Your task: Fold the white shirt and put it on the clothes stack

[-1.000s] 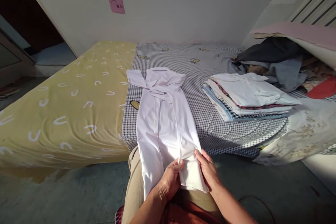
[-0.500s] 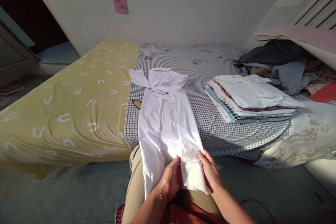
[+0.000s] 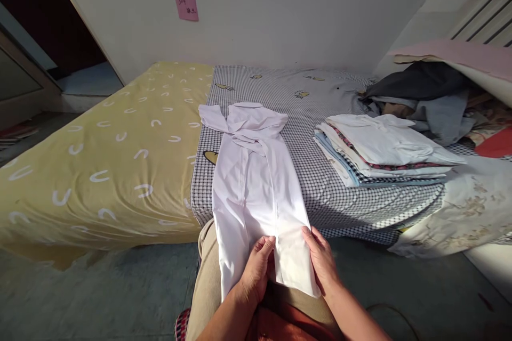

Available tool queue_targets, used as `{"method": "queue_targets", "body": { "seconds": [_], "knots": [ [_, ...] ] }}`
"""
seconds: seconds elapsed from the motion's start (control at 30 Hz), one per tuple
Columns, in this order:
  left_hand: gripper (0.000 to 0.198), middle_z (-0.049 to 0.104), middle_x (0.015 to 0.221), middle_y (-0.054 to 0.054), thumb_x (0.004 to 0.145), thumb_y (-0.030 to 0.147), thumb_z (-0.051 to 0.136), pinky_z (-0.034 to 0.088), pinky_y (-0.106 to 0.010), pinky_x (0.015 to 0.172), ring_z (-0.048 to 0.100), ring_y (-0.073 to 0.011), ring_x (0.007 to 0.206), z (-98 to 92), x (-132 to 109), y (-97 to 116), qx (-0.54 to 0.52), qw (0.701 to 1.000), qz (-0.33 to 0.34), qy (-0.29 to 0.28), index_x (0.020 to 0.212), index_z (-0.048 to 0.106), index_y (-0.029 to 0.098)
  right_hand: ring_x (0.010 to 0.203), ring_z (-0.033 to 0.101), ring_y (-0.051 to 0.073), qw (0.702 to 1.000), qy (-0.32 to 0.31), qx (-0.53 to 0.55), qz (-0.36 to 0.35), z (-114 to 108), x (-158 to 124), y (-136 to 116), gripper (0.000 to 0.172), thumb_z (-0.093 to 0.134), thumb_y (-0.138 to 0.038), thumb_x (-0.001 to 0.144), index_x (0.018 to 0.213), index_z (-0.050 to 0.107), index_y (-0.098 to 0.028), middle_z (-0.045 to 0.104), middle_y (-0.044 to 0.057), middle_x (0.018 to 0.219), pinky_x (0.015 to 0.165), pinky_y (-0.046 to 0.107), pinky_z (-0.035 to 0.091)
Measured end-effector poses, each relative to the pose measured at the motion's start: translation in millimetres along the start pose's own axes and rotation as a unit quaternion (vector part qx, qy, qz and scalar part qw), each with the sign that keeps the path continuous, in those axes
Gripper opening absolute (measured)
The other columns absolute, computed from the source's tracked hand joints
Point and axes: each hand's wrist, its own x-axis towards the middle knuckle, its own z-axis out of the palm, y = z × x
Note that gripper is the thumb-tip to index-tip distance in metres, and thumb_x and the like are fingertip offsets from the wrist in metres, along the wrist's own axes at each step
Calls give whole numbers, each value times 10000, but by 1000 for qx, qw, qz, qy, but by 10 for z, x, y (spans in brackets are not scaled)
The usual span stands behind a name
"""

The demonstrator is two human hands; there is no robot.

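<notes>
Grips the near hem of one white shirt (image 3: 256, 192) with two hands, left hand (image 3: 256, 272) and right hand (image 3: 322, 264) closed on its edges, likely to hold the long folded strip flat from lap onto the bed (image 3: 320, 90). Farther right, one squared stack of folded clothes (image 3: 380, 152), roughly five pieces; beyond, one loose heap (image 3: 424, 96).

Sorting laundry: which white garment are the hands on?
The long white shirt stretched from the checked sheet to the lap, left hand and right hand at its hem; the other white garment lies folded atop the stack.
</notes>
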Motion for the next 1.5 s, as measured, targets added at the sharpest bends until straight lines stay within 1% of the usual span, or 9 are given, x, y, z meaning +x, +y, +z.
{"method": "queue_targets", "body": {
  "seconds": [0.27,0.43,0.6,0.8,1.13,1.27,1.37,1.43,1.5],
  "knots": [
    [555,636,666,34,529,571,955,445,-220,661,561,-105,649,-13,29,-18,7,1000,0,16,724,592,199,915,749,312,998,49,-15,-20,12,15,-21,662,848,-751,546,913,756,-208,816,67,915,787,367,604],
    [580,666,706,25,500,602,954,454,-233,685,578,-113,665,-31,58,-23,17,999,-11,27,737,620,192,814,742,298,999,23,21,-7,33,-13,-49,617,873,-739,518,815,735,-216,796,69,805,686,359,598],
    [587,665,682,28,488,618,950,459,-235,681,581,-118,665,-44,75,-22,25,999,-18,38,746,636,194,760,704,253,999,-4,-24,24,-156,-64,2,602,841,-769,562,760,713,-215,760,52,761,628,316,561],
    [572,721,716,-16,506,624,936,513,-282,714,666,-183,728,4,33,27,27,999,-20,31,775,665,198,507,419,120,978,-105,-179,18,-480,-267,1,667,734,-836,664,549,517,-215,445,-41,488,484,244,356],
    [524,766,766,-48,504,585,938,567,-345,853,734,-257,893,23,59,40,22,998,-25,43,763,693,200,599,369,126,903,-256,-344,-2,-768,-609,-61,599,561,-732,875,606,570,-197,437,-34,590,584,268,305],
    [525,785,798,-61,492,568,953,570,-366,903,741,-273,927,26,50,60,16,998,-31,48,781,719,198,565,389,132,906,-235,-350,13,-810,-657,-100,536,528,-677,902,635,576,-215,401,-47,559,589,272,364],
    [560,799,843,-77,484,576,961,569,-364,925,743,-275,948,28,37,74,18,998,-32,50,827,746,189,729,576,179,928,-167,-332,-32,-787,-639,-132,340,609,-535,855,978,678,-226,619,5,798,720,303,501],
    [559,807,875,-89,505,566,958,571,-369,937,745,-279,963,28,33,78,19,998,-32,51,864,762,186,1033,640,231,916,-169,-351,-93,-739,-638,-145,491,695,-377,765,1236,628,-255,672,64,1167,942,365,526],
    [524,812,900,-97,549,542,945,573,-378,950,746,-283,979,26,36,76,19,998,-29,57,894,772,187,1255,584,251,897,-185,-374,-144,-672,-657,-131,544,718,-272,721,1252,603,-273,610,79,1372,1081,389,475]
  ]
}}
